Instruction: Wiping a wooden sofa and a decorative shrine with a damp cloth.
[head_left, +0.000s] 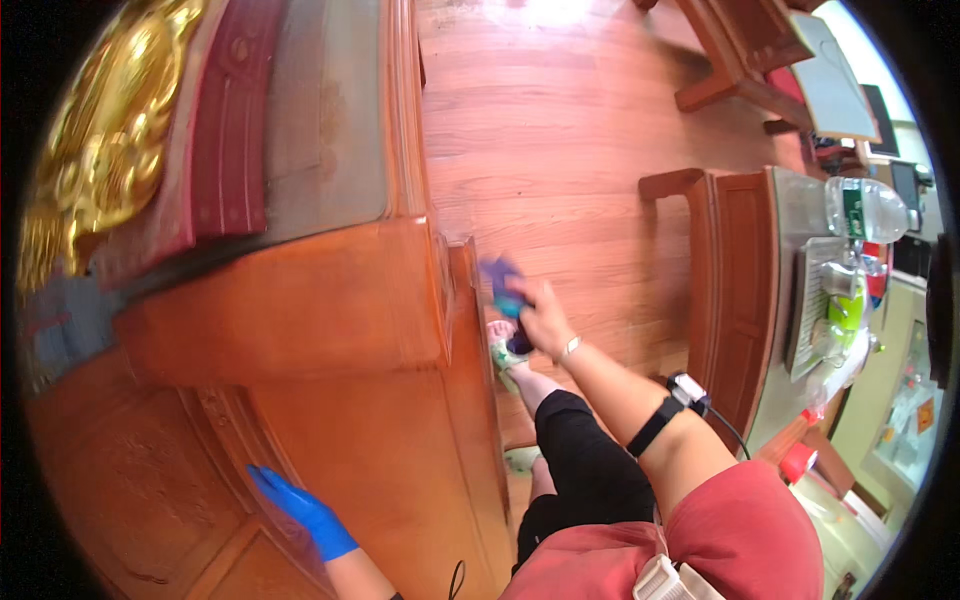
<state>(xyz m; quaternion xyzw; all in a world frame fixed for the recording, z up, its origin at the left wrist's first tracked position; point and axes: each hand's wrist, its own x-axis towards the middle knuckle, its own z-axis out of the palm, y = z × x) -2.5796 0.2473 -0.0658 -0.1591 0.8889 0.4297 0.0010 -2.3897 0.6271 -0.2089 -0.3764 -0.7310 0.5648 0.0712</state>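
My left hand (304, 514) wears a blue glove. Its fingers are stretched out against or just in front of the panelled side of a wooden cabinet (367, 465); contact cannot be made out, and nothing shows in the hand. My right hand (546, 322) is bare and closed around a purple and teal object (504, 289) with a dark lower end. Motion blur hides what kind of thing that is. This hand is out over the floor, just right of the cabinet's edge.
A gold carved ornament (120, 112) and a dark red carved piece (234, 112) stand on the cabinet. To the right, a wooden table (739, 277) carries a plastic bottle (866, 210) and a tray (806, 322). A wooden chair or stool (739, 67) stands farther off on the wood-look floor (540, 150).
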